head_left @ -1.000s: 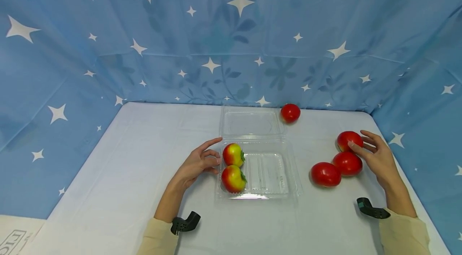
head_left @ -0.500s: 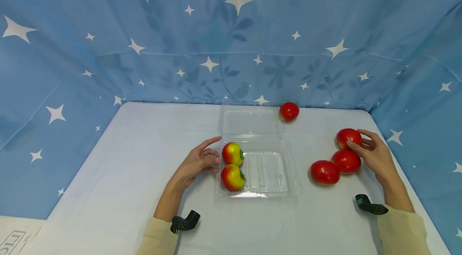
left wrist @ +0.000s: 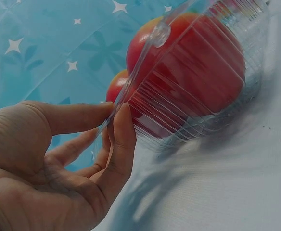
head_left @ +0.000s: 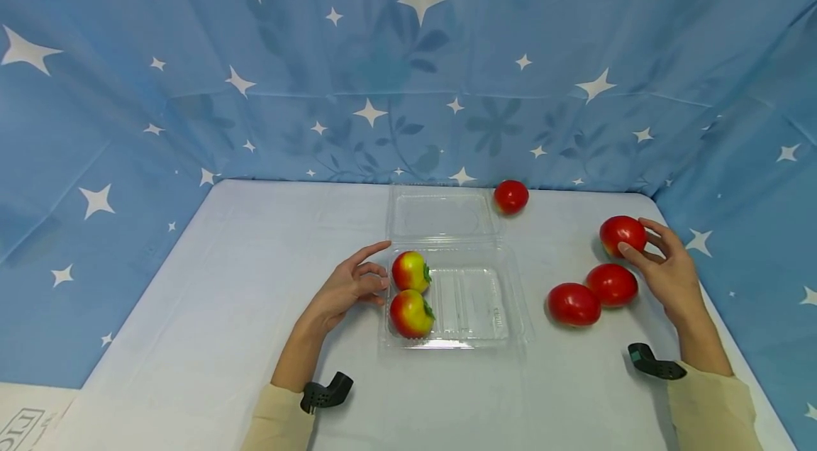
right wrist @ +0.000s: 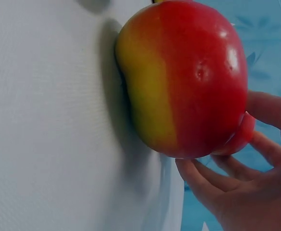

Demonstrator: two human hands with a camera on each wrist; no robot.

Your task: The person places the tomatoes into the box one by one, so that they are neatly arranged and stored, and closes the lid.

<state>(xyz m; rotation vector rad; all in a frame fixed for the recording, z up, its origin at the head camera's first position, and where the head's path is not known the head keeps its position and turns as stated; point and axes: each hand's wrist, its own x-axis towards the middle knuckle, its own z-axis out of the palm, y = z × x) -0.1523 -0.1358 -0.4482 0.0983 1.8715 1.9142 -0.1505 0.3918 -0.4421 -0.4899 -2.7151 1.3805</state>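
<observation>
In the head view, my right hand [head_left: 669, 271] grips a red persimmon-like fruit [head_left: 620, 232] at the right of the table, thumb on its near side. Two more red fruits, a near-left one [head_left: 574, 305] and its neighbour [head_left: 612, 285], lie just in front of it. The right wrist view shows a large fruit [right wrist: 198, 82] in the foreground, partly covering the held fruit [right wrist: 241, 137]. My left hand [left wrist: 68, 159] pinches the side rim of a clear plastic box [head_left: 469, 309] between thumb and finger. Inside, along its left side, sit two red-and-yellow fruits [head_left: 411, 313] with green calyxes.
The box's hinged lid [head_left: 443, 215] lies folded back toward the curtain. One more red fruit [head_left: 510, 196] is beside the lid's right edge. A white cloth covers the table [head_left: 255, 259], and a blue starred curtain [head_left: 357, 68] surrounds its back and sides.
My right hand has moved the held fruit slightly away from me and to the right, opening a gap from the neighbouring red fruit. The left hand and the box have stayed in place.
</observation>
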